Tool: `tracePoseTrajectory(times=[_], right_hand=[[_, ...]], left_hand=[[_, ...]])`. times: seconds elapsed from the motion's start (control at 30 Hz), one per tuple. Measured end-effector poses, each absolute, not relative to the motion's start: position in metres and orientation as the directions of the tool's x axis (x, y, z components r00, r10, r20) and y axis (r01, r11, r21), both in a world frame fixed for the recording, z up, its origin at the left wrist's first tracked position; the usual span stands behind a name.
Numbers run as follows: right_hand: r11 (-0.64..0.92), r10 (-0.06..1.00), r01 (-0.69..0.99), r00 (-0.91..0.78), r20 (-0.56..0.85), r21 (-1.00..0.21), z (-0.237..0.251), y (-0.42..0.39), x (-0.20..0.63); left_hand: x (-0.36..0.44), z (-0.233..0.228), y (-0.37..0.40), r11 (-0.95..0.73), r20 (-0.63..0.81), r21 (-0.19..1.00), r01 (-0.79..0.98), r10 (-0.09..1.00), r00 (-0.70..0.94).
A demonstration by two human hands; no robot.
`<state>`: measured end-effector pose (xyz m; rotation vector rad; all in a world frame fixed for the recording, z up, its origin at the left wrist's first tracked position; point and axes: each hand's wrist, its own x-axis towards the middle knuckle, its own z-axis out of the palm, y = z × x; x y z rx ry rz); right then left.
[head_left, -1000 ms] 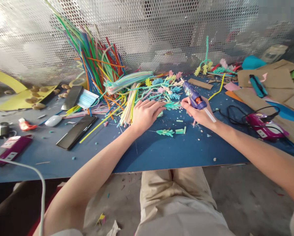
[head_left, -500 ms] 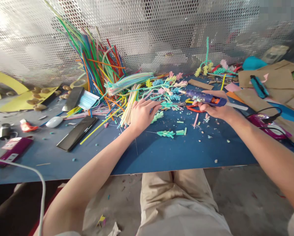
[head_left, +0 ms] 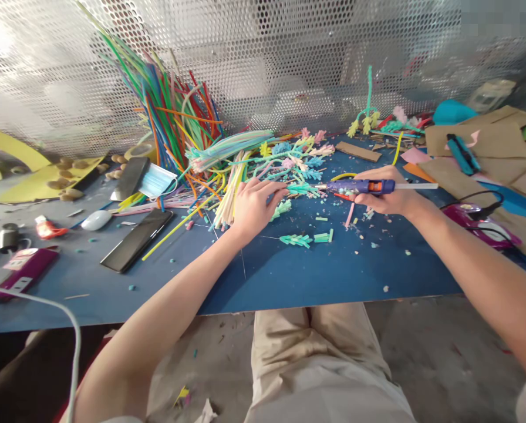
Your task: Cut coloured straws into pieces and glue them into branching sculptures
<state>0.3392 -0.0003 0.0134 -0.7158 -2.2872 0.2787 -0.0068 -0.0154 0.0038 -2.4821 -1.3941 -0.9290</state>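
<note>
My right hand point(head_left: 388, 197) grips a purple glue gun point(head_left: 360, 187) held level, its nozzle pointing left at a teal fringed straw piece point(head_left: 301, 188). A clear glue stick sticks out of the gun's back to the right. My left hand point(head_left: 253, 204) rests on the blue table point(head_left: 289, 270) with its fingers pinching the stem of that teal piece, beside a pile of cut pastel straw flowers point(head_left: 296, 155). Two loose teal cut pieces point(head_left: 296, 239) lie just in front of my hands.
A tall bundle of coloured straws point(head_left: 166, 111) leans on the perforated metal screen. A black phone point(head_left: 136, 239), a face mask point(head_left: 157, 179), a white mouse point(head_left: 95, 219) and a magenta box point(head_left: 23, 264) lie at left. Cardboard sheets point(head_left: 474, 147) and a second magenta glue gun point(head_left: 481, 220) with black cable lie at right.
My right hand has swung the glue gun from pointing up and away to lying level, nozzle brought left to the teal piece. My left hand has barely moved.
</note>
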Motion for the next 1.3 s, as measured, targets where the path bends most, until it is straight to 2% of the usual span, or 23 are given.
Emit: tracePoseTrajectory(times=[0.1,0.2,0.53,0.77,0.97,1.3], right_hand=[[0.851,0.523,0.418,-0.616,0.589,-0.318,0.0113,0.001,0.3372],[0.849,0.523,0.437,-0.624,0.58,-0.295,0.0077,0.0025,0.3366],[0.802,0.588,0.522,-0.609,0.532,-0.289,0.0039,0.0023,0.3344],[0.825,0.552,0.506,-0.626,0.551,-0.252,0.0044,0.0022,0.3342],[0.804,0.583,0.538,-0.625,0.519,-0.255,0.005,0.002,0.334],[0.813,0.567,0.543,-0.652,0.504,-0.212,0.0059,0.0027,0.3343]], left_hand=[[-0.0054,0.0049,-0.0169,-0.569,0.578,0.169,0.805,0.719,0.387],[-0.0043,0.0042,-0.0172,-0.573,0.584,0.165,0.803,0.713,0.388],[-0.0032,0.0012,-0.0176,-0.577,0.578,0.178,0.797,0.717,0.39],[-0.0026,0.0005,-0.0171,-0.578,0.584,0.166,0.799,0.711,0.393],[-0.0029,0.0004,-0.0169,-0.584,0.594,0.159,0.796,0.701,0.395],[-0.0032,0.0011,-0.0169,-0.577,0.597,0.192,0.794,0.711,0.373]])
